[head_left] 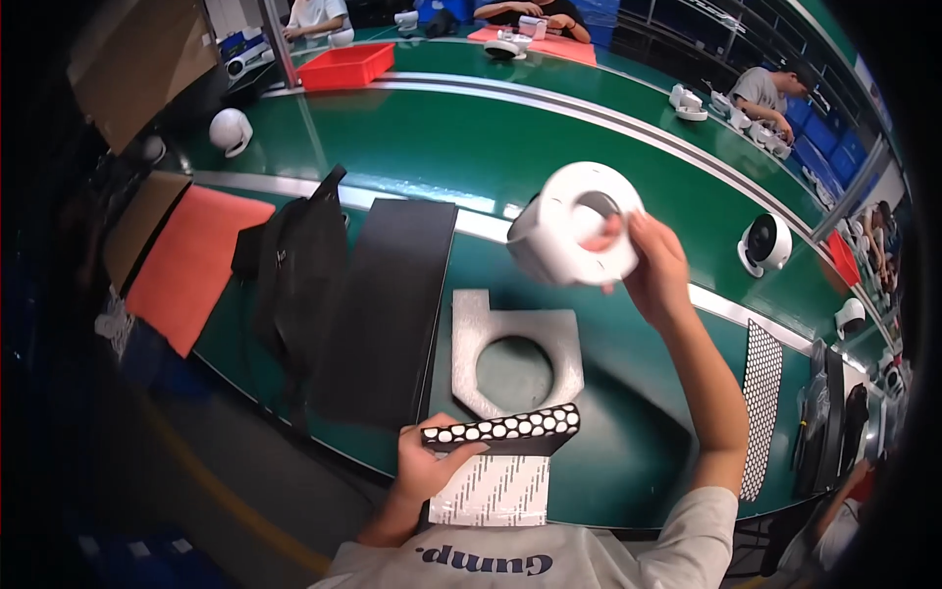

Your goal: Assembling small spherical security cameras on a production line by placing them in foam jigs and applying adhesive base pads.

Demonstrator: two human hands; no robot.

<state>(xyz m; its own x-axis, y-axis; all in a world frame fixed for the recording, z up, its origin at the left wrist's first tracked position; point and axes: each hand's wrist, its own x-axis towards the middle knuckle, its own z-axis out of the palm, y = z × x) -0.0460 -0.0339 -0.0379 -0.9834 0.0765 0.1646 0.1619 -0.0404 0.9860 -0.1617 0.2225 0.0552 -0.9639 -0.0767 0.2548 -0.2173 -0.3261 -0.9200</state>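
My right hand (657, 257), raised over the workbench, grips a white rounded device housing (549, 250) by its ring-shaped end, with fingers reaching into the round opening. My left hand (424, 469), low near the front edge, pinches a dark flat piece (510, 430) whose upper strip carries rows of white dots on black. Right below that piece lies a white sheet with a repeating printed pattern (489, 491). Just beyond it, a pale foam block (471, 329) with a large round hole rests on the green bench.
To the left lie a black flat panel (392, 294), a black bag (299, 285) and an orange sheet (201, 260). A white-dotted strip (760, 412) is at right. Across the green conveyor (432, 137) stand white devices (765, 243) and a red tray (345, 66); other people work beyond.
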